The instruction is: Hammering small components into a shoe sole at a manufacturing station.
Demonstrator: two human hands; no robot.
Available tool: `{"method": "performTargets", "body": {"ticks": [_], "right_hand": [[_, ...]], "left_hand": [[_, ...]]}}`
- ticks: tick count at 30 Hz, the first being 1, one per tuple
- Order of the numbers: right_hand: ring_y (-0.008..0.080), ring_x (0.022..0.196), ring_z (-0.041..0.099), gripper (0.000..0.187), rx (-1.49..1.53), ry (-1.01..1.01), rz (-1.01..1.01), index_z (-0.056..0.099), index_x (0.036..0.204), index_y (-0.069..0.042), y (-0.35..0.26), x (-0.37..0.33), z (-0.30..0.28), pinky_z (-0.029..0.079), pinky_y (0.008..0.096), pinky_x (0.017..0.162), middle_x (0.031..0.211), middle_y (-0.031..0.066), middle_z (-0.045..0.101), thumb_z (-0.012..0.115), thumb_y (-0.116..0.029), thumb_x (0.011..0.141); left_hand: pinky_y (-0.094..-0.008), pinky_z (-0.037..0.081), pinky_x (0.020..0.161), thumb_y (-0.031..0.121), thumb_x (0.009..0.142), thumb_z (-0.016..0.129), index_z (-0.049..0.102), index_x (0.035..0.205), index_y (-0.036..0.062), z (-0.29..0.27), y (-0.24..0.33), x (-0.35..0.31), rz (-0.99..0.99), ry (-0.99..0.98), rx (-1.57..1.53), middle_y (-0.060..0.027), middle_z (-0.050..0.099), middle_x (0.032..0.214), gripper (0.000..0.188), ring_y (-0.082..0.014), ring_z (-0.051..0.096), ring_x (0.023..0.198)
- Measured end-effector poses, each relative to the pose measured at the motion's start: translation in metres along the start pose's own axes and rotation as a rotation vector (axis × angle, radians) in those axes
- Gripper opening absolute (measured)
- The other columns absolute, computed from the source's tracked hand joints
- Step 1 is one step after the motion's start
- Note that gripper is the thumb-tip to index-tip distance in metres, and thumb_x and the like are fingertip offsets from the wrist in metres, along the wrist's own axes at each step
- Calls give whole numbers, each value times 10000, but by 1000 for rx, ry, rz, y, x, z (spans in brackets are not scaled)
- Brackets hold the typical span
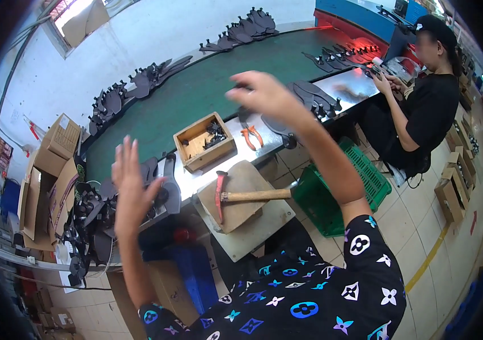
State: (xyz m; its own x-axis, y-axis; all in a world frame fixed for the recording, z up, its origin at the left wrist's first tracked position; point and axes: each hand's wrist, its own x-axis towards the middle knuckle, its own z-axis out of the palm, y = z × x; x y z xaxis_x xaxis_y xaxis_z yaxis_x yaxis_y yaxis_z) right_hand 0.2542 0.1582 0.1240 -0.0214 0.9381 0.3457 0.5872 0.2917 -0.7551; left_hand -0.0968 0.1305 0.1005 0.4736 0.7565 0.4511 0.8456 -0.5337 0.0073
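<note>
My left hand [130, 187] is raised over the pile of dark sole-shaped pieces [97, 212] at the left, fingers spread and nothing visible in it. Farther up, my right hand [267, 99] reaches above the bench's far side, slightly blurred, with its fingers bent and apart; I see nothing held. Between my arms a hammer [258, 195] with a red head and wooden handle lies on a worn block [241, 218], which sits on a pale board [270, 226] at my lap. Beyond it stand a wooden box [203, 161] with small black parts and orange-handled pliers [251, 137].
A green belt [196, 90] runs behind the metal bench, with rows of dark soles [244, 31] along its far edge. At right a co-worker [423, 96] handles a small piece. A green crate [332, 204], a blue bin [193, 275] and cardboard boxes [60, 141] surround my seat.
</note>
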Motion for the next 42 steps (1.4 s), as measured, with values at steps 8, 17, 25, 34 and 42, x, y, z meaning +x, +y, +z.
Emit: {"method": "performTargets", "body": {"ticks": [8, 17, 25, 34, 42], "right_hand": [[391, 1413, 332, 664, 211, -21, -530, 446, 1372, -38, -29, -124, 89, 292, 442, 1124, 1532, 284, 278, 676, -434, 892], [301, 578, 606, 398, -484, 121, 27, 590, 765, -30, 129, -254, 113, 475, 399, 532, 684, 141, 607, 728, -394, 850], [71, 387, 442, 299, 519, 443, 702, 588, 765, -34, 149, -381, 97, 319, 237, 381, 508, -3, 488, 661, -255, 953], [48, 383, 339, 221, 799, 574, 601, 590, 922, 19, 101, -311, 58, 296, 231, 367, 516, -34, 390, 601, -190, 994], [19, 410, 344, 544, 597, 422, 376, 463, 1396, 70, 85, -259, 37, 273, 196, 383, 542, -53, 426, 654, -193, 960]], "left_hand": [[-371, 503, 899, 44, 929, 566, 574, 1341, 43, 10, 94, -28, -3, 425, -280, -110, 704, 946, 412, -279, 679, 911], [-399, 391, 1010, 294, 1025, 482, 444, 1233, -91, 52, 122, -46, -530, -172, -885, -296, 539, 1210, 439, -348, 535, 1139], [-576, 357, 1008, 460, 925, 619, 329, 1441, -77, 159, 97, -32, -571, -242, -324, -277, 412, 1385, 800, -448, 409, 1266], [-411, 533, 767, 168, 866, 668, 708, 1003, -17, 232, 7, 125, -510, -413, -361, -216, 705, 875, 233, -343, 698, 863], [-229, 499, 622, 118, 884, 730, 734, 1021, -42, 166, 33, 99, -510, 51, -1242, -63, 722, 838, 210, -97, 631, 679]]}}
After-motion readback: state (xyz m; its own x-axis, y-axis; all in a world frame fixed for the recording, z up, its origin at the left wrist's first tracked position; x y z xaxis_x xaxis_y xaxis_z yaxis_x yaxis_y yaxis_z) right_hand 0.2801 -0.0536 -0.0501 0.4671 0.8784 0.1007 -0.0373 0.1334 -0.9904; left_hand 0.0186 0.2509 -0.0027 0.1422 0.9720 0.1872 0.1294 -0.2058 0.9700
